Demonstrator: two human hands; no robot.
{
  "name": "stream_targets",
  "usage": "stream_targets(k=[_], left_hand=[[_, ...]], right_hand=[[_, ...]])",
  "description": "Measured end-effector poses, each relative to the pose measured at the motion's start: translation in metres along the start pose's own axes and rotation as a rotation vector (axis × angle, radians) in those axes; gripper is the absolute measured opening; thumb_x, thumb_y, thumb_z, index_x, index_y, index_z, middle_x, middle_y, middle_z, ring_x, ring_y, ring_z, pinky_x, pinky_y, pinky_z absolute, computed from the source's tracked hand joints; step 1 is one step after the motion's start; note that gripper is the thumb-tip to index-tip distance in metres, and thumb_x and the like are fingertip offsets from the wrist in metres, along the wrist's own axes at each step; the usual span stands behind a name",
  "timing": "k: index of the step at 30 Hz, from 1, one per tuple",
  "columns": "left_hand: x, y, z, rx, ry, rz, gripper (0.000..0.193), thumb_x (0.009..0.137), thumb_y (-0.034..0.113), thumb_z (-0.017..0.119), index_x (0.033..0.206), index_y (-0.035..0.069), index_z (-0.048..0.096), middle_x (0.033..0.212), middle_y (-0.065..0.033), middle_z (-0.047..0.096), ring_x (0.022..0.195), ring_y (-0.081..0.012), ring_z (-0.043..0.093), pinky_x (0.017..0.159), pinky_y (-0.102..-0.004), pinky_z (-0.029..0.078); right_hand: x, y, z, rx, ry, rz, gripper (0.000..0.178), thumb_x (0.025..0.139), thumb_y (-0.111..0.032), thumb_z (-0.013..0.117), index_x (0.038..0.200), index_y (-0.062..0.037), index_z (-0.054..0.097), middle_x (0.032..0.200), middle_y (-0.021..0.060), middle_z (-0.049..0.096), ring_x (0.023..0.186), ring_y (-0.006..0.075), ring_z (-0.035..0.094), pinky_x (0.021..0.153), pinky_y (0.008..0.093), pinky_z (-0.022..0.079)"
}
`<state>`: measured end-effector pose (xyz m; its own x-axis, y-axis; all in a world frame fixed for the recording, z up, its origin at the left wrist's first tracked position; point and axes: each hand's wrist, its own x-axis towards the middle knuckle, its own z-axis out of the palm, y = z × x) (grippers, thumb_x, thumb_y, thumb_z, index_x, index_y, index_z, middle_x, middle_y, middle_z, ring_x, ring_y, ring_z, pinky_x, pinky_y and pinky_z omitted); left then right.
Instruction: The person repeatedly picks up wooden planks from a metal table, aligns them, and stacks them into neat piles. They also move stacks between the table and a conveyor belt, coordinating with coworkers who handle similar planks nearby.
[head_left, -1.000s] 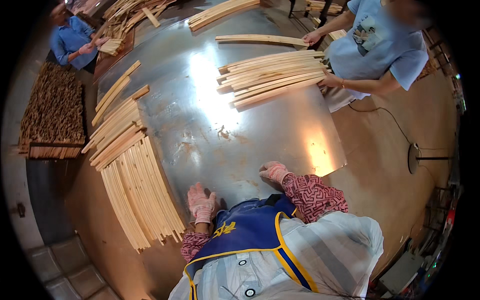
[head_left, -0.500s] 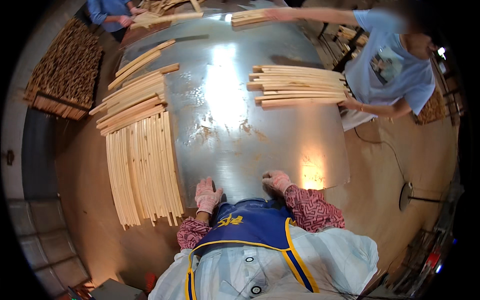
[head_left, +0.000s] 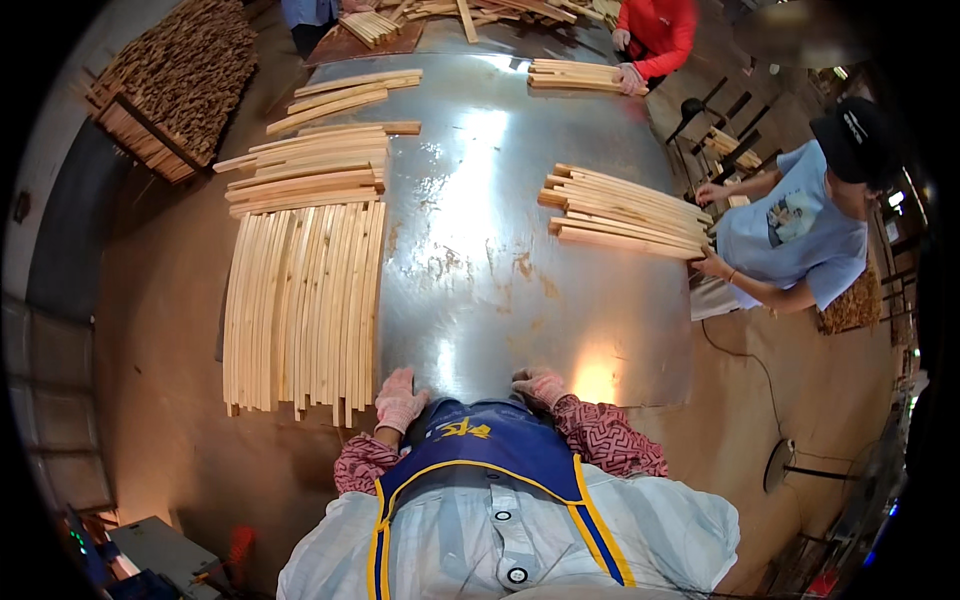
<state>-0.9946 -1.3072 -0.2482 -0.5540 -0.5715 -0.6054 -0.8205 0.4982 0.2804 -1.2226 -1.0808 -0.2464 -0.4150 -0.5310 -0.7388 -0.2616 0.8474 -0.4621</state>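
Observation:
Both of my hands wear pinkish work gloves and rest at the near edge of a metal-topped table (head_left: 470, 330). My left hand (head_left: 400, 402) lies flat with its fingers stretched out, beside a row of wooden strips (head_left: 300, 310). Loosely bent and holding nothing I can see, the fingers of my right hand (head_left: 541, 387) point left. Beyond that row, a stack of strips (head_left: 315, 170) lies crosswise. Across the table to the right, a co-worker in a light blue shirt (head_left: 800, 225) has a hand on the end of another bundle of strips (head_left: 630, 215).
At the far right corner, a person in red (head_left: 655, 40) handles a small bundle of strips (head_left: 580, 76). Loose strips (head_left: 490, 12) are heaped at the far end. A large wood pile (head_left: 185, 80) stands at the back left. A cable (head_left: 765, 365) trails over the floor at right.
My view has shifted, and my hands stay at the table edge. The light-blue-shirted co-worker has drawn back the arm that reached to the far bundle. The person in red has come into view there.

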Motion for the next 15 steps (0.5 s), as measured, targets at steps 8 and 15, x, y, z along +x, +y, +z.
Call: stream_targets(k=[8,15], left_hand=[[0.003,-0.015,0.006,-0.030,0.041,0.054,0.061,0.082,0.045,0.061,0.135,0.019,0.047,0.144,-0.0058,0.042,0.134,-0.0280,0.040,0.105,-0.0428,0.039],[0.004,-0.015,0.004,-0.016,0.047,0.035,0.056,0.083,0.043,0.062,0.132,0.020,0.049,0.143,-0.0062,0.044,0.132,-0.0283,0.041,0.103,-0.0426,0.040]], right_hand=[[0.026,0.042,0.018,0.335,-0.021,0.120,0.039,0.083,-0.023,0.064,0.116,-0.0022,0.065,0.092,0.0085,0.071,0.083,0.0159,0.067,0.074,0.0267,0.052],[0.031,0.049,0.017,0.278,-0.009,0.064,0.035,0.078,-0.032,0.062,0.106,-0.0141,0.071,0.100,0.0092,0.071,0.096,0.0202,0.067,0.087,0.0312,0.050]])
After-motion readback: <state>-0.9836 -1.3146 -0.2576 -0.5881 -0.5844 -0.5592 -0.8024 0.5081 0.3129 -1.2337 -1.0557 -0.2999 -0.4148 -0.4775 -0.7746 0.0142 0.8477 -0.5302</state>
